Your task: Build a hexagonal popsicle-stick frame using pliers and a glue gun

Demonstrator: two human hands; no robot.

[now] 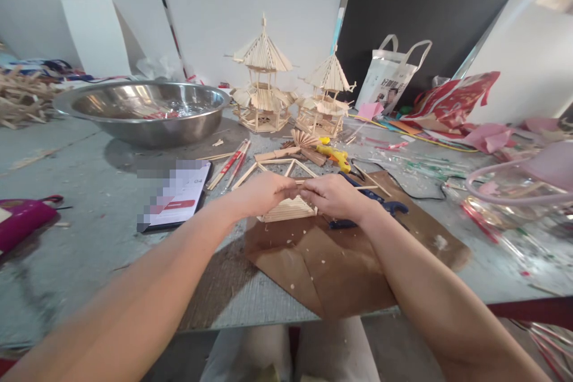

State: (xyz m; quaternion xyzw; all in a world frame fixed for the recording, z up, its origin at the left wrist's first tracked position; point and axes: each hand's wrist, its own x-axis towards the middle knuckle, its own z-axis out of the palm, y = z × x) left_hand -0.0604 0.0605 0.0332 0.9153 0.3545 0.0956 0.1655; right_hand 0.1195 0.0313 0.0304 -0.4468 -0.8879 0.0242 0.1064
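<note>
Fingers of both hands are curled inward, thumbs toward fingertips, the left hand (264, 192) and right hand (333, 196) nearly meeting over the stick frame (286, 210). Openings look small; the tips are partly hidden, so whether either hand grips a stick cannot be told. The frame, pale thin sticks with a slatted near side, serves as landmark for all positions below.

Nearest the viewer: the person's light trousers (333, 349), on the near side of the frame. Between them and the frame: a creased brown sheet (322, 280), scattered with pale crumbs and extending to the frame's right. Blue-handled pliers (396, 208) lie on this sheet, just right of the frame. Left of the frame: a phone (190, 191), screen up, partly pixelated.

Beyond the frame, slightly left: loose sticks (228, 166) with red printed wrapping. Beyond it, slightly right: a yellow glue gun (339, 157). Farther, to the frame's left: a wide steel basin (156, 131). Directly behind the frame, well apart from it: a taller stick pagoda (264, 59); to its right, a smaller pagoda (329, 74). Farther right of the frame: a white tote bag (380, 80), tilted.
</note>
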